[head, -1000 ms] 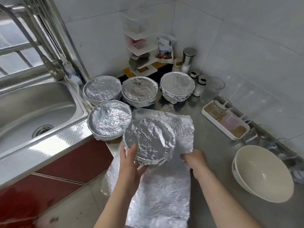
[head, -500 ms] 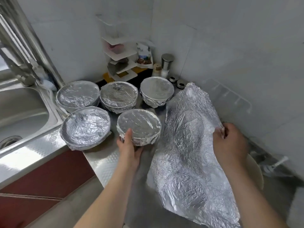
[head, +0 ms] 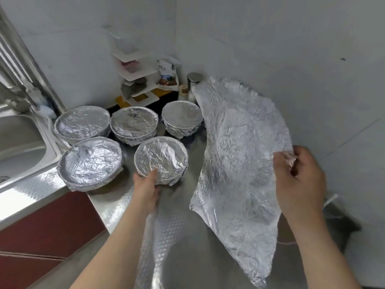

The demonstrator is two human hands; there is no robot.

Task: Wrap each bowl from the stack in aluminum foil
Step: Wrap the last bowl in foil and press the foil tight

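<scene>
Count: five wrapped bowls on the steel counter (head: 187, 247), each fully skinned in crinkled foil. All stand upright, in two rows.
- Back row, three: at 9 o'clock (head: 82, 124), at 10 o'clock (head: 134, 125), at 12 o'clock (head: 182, 118).
- Front row, two: one at 8 o'clock (head: 90, 161), and the nearest bowl (head: 161, 158) just beside it, near frame centre.

Loose foil sheet (head: 239, 159): one. It is lifted off the counter and hangs crumpled from 1 o'clock down to 5 o'clock.

Hands: two.
- Left hand (head: 145, 188) holds the nearest bowl at its 6 o'clock rim. The thumb is laid on the foil top and the fingers are tucked below, out of sight.
- Right hand (head: 300, 180), at 3 o'clock, pinches the sheet's right edge between thumb and curled fingers.

Corner at 12 o'clock: one white shelf rack (head: 135, 80), one packet (head: 167, 74), one small bottle (head: 183, 91), one canister (head: 194, 79).

Hidden or unclear:
- No bowl material shows under any wrap.
- The sheet's top corner covers the lower part of the canister, and the sheet screens the counter behind it.
- The sink (head: 20, 142) is cut by the left edge, and the fittings above it are blurred.
- A dark smear at 4 o'clock beyond the right wrist cannot be identified.
</scene>
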